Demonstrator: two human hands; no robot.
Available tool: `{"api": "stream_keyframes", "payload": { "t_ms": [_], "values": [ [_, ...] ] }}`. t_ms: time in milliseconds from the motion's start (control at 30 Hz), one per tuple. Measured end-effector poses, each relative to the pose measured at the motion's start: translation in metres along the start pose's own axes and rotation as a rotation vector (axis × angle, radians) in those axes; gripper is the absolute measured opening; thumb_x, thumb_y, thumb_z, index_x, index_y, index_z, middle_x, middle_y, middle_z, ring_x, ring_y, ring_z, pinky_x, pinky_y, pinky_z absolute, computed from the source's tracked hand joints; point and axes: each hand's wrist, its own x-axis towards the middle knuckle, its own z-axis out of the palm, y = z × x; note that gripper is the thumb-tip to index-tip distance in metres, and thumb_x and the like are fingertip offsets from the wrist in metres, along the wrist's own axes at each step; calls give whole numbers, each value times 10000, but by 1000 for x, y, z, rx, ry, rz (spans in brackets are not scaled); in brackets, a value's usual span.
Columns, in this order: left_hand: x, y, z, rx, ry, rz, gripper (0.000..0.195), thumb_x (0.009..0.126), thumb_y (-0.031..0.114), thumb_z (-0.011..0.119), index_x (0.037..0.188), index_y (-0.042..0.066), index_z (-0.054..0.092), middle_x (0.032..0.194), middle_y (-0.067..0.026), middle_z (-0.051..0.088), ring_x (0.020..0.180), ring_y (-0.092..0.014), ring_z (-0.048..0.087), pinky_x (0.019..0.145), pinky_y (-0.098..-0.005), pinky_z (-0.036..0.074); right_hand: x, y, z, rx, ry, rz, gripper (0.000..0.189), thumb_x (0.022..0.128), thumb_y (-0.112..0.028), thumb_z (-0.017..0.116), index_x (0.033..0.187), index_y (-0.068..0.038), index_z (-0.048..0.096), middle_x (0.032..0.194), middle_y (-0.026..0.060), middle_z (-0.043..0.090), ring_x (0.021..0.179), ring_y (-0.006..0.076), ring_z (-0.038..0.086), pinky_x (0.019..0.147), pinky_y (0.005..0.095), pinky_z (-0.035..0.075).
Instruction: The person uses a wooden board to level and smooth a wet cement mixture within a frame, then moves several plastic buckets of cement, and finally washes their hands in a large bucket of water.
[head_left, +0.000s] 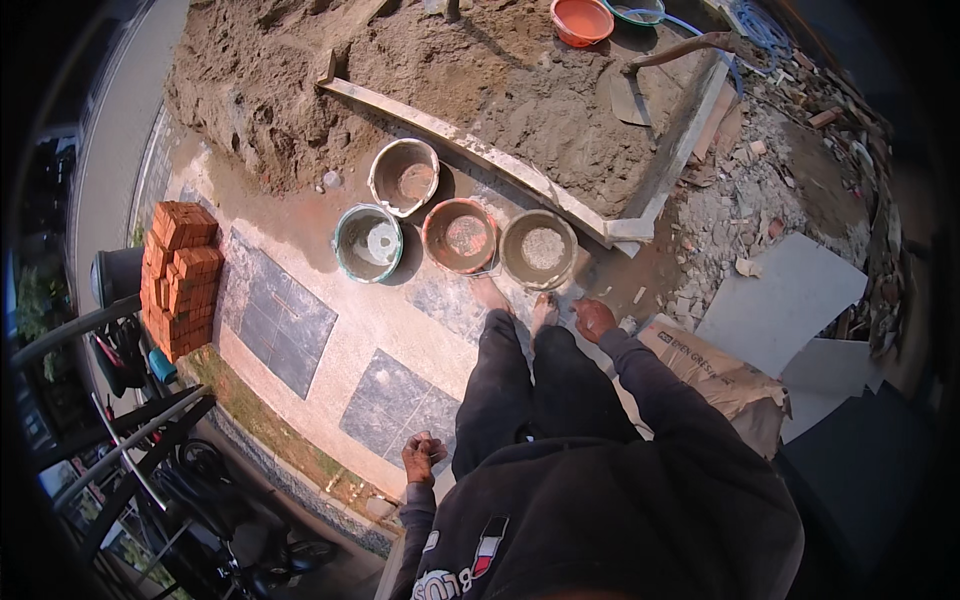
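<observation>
My right hand (595, 319), fingers loosely bent and slightly apart, hangs beside my right knee with nothing visible in it. The nearest bucket to it is a mortar-caked one (538, 249). An orange bucket (459, 237) with a wire handle stands against that one, in front of my bare feet. Farther left are a teal-rimmed bucket (367, 243) and a pale-rimmed bucket (404, 178). Mortar residue coats the insides of these buckets. Low at my left side, my left hand (424, 455) is loosely curled above dark paving tiles (397, 405); I see no object in it.
A board frame (480, 150) borders wet mortar and a hoe (630, 97); a sand heap (247, 97) lies beyond. Stacked bricks (180, 277) stand left. A paper cement bag (712, 375), pale sheets (784, 300) and rubble (750, 187) lie right. A motorcycle (225, 502) is lower left.
</observation>
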Motion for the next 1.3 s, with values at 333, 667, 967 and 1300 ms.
{"api": "stream_keyframes", "payload": {
  "t_ms": [333,667,967,1300],
  "values": [
    [-11,2,-4,189,-122,175,124,788,130,523,874,41,515,766,-82,592,593,-153,571,530,-275,497,-140,56,-20,-16,-219,390,289,655,-109,504,903,-100,653,924,157,626,915,318,579,798,408,459],
    [12,67,49,173,-319,251,106,785,138,548,805,38,520,660,-47,542,539,-129,499,497,-254,441,-205,22,19,259,7,566,320,610,-124,573,915,-78,656,946,160,624,916,311,586,828,382,449],
    [49,148,23,639,-402,290,146,803,162,560,866,32,536,683,-81,568,573,-171,558,522,-283,488,-168,-24,-36,249,495,548,264,647,-101,489,867,-43,624,858,184,622,852,348,583,754,417,457],
    [133,291,55,702,-400,381,209,812,194,565,938,35,515,750,-114,588,597,-210,602,523,-319,523,-145,-93,-55,383,829,619,245,707,-111,487,917,-24,577,824,166,601,811,317,596,715,388,464]
  ]
}}
